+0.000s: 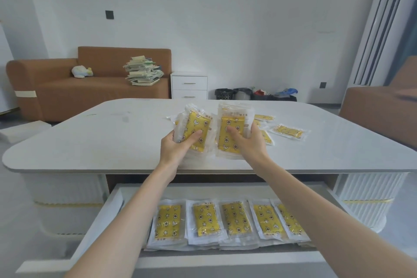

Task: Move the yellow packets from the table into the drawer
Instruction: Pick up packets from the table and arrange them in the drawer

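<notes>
the left hand (174,149) gripped one stack of yellow packets (195,130), the right hand (249,142) another (230,133), above the table (90,142) near its front edge. loose packets (288,131) lay beyond; five filled the open drawer (108,214).

We're checking the yellow packets (198,124) for wording, and nothing comes through legibly. There's small dark print along the clear wrapper edges, both on those in the drawer (112,201) and those on the table (101,142), but it's too blurred for us to read.
</notes>
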Demonstrator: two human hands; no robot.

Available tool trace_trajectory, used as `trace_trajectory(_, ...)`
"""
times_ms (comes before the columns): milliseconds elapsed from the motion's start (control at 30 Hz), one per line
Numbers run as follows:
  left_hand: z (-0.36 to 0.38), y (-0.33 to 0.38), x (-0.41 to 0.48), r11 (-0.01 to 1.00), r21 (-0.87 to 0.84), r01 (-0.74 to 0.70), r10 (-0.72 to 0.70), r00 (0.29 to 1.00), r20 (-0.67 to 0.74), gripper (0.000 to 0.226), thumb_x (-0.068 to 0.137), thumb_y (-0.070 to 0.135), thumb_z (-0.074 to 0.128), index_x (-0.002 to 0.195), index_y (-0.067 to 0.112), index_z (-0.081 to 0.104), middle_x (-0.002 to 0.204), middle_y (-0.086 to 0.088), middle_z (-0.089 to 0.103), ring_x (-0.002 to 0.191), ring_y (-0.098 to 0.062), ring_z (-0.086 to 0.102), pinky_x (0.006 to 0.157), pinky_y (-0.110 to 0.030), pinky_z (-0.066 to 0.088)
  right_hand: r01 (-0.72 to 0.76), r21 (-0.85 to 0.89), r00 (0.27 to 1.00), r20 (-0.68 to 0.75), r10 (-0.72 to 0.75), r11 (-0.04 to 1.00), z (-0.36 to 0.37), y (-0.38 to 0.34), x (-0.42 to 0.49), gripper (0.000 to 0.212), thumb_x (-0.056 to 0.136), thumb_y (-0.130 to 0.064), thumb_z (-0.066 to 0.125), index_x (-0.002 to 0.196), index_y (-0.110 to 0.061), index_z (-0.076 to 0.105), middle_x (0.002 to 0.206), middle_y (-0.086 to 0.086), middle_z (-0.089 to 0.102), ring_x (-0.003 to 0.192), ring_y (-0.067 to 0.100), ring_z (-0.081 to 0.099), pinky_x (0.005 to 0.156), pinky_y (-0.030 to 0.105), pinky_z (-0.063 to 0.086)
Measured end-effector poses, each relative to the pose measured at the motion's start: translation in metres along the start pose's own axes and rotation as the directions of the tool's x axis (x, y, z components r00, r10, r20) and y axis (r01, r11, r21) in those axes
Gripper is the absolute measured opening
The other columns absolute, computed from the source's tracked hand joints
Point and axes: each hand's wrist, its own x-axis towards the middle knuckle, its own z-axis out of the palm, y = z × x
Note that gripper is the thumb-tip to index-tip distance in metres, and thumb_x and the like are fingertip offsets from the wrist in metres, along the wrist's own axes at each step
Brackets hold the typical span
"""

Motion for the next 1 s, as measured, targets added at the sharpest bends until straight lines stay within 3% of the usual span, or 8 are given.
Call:
trace_trajectory(100, -0.008, 0.007, -0.011, 1.000, 0.021, -0.006, 0.005, 0.999, 0.036, 0.032, 0.080, 0.036, 0.071, 0.106, 0.019, 0.065, 0.093, 0.010, 0.069, 0.087, -0.002, 0.063, 0.064, -0.011, 0.045, 0.002, -0.033, 1.000, -0.003, -0.003, 0.999, -0.003, -0.005, -0.004, 0.103, 0.056, -0.080, 0.064, 0.135, -0.018, 0.045, 0.129, 0.000, 0.059, 0.120, 0.021, 0.056, 0.097, 0.044, 0.049)
trace_trajectory(267, -0.022, 0.013, -0.028, 1.000, 0.024, -0.009, 0.008, 0.999, 0.047, 0.032, 0.091, 0.045, 0.052, 0.112, 0.021, 0.057, 0.099, 0.007, 0.067, 0.092, -0.008, 0.063, 0.075, -0.019, 0.049, 0.041, -0.090, 0.999, 0.008, -0.040, 0.995, -0.003, -0.018, -0.030, 0.058, 0.078, -0.055, 0.066, 0.113, -0.010, 0.057, 0.106, 0.006, 0.067, 0.097, 0.019, 0.064, 0.077, 0.030, 0.055)
trace_trajectory(400, -0.028, 0.013, -0.043, 1.000, -0.007, -0.027, 0.028, 0.999, 0.034, 0.025, 0.096, 0.042, 0.044, 0.115, 0.026, 0.051, 0.100, 0.009, 0.065, 0.092, -0.006, 0.063, 0.077, -0.021, 0.051, 0.090, -0.121, 0.993, -0.060, -0.097, 0.989, 0.006, -0.019, -0.054, 0.045, 0.086, -0.045, 0.062, 0.113, -0.011, 0.051, 0.107, -0.001, 0.063, 0.098, 0.017, 0.060, 0.083, 0.035, 0.053)
trace_trajectory(567, -0.032, 0.011, -0.060, 0.997, 0.059, -0.056, 0.054, 0.998, 0.028, 0.023, 0.095, 0.041, 0.048, 0.109, 0.024, 0.054, 0.102, 0.006, 0.066, 0.093, -0.008, 0.064, 0.078, -0.020, 0.052, 0.160, -0.152, 0.985, -0.038, -0.168, 0.975, 0.011, -0.032, -0.077, 0.019, 0.091, -0.032, 0.060, 0.100, -0.023, 0.046, 0.081, -0.021, 0.047, 0.071, -0.005, 0.047, 0.058, 0.010, 0.036)
trace_trajectory(733, -0.036, 0.010, -0.079, 0.980, 0.183, -0.081, 0.058, 0.990, 0.126, 0.034, 0.094, 0.038, 0.052, 0.121, 0.018, 0.056, 0.108, 0.008, 0.064, 0.097, -0.004, 0.061, 0.070, -0.011, 0.049, 0.156, -0.228, 0.985, -0.039, -0.170, 0.961, 0.021, -0.039, -0.079, 0.025, 0.088, -0.037, 0.062, 0.091, -0.015, 0.050, 0.091, 0.001, 0.059, 0.084, 0.017, 0.056, 0.071, 0.030, 0.049)
trace_trajectory(833, -0.040, 0.008, -0.086, 0.985, 0.157, -0.073, 0.059, 0.994, 0.095, 0.029, 0.094, 0.032, 0.054, 0.118, 0.016, 0.057, 0.102, 0.009, 0.065, 0.091, 0.000, 0.062, 0.066, -0.006, 0.049, 0.089, -0.197, 0.995, -0.029, -0.096, 0.976, 0.021, -0.038, -0.079, 0.033, 0.087, -0.040, 0.061, 0.107, -0.015, 0.055, 0.104, 0.002, 0.064, 0.096, 0.020, 0.063, 0.083, 0.040, 0.054)
trace_trajectory(900, -0.044, 0.006, -0.086, 0.990, 0.140, -0.022, 0.018, 1.000, 0.023, 0.028, 0.094, 0.034, 0.054, 0.112, 0.012, 0.057, 0.103, 0.000, 0.066, 0.098, -0.015, 0.065, 0.076, -0.019, 0.052, -0.046, -0.071, 0.999, -0.025, 0.045, 0.996, 0.018, -0.039, -0.080, 0.047, 0.088, -0.037, 0.062, 0.126, -0.012, 0.049, 0.119, 0.000, 0.060, 0.107, 0.019, 0.059, 0.086, 0.034, 0.051)
trace_trajectory(1000, -0.049, 0.004, -0.084, 0.988, 0.133, 0.082, -0.074, 0.995, -0.065, 0.041, 0.092, 0.042, 0.053, 0.117, 0.009, 0.052, 0.120, -0.008, 0.061, 0.111, -0.023, 0.059, 0.092, -0.037, 0.049, -0.289, 0.236, 0.957, 0.100, 0.272, 0.928, 0.014, -0.034, -0.081, 0.032, 0.089, -0.023, 0.066, 0.117, -0.011, 0.056, 0.098, 0.000, 0.064, 0.084, 0.012, 0.063, 0.059, 0.021, 0.045)
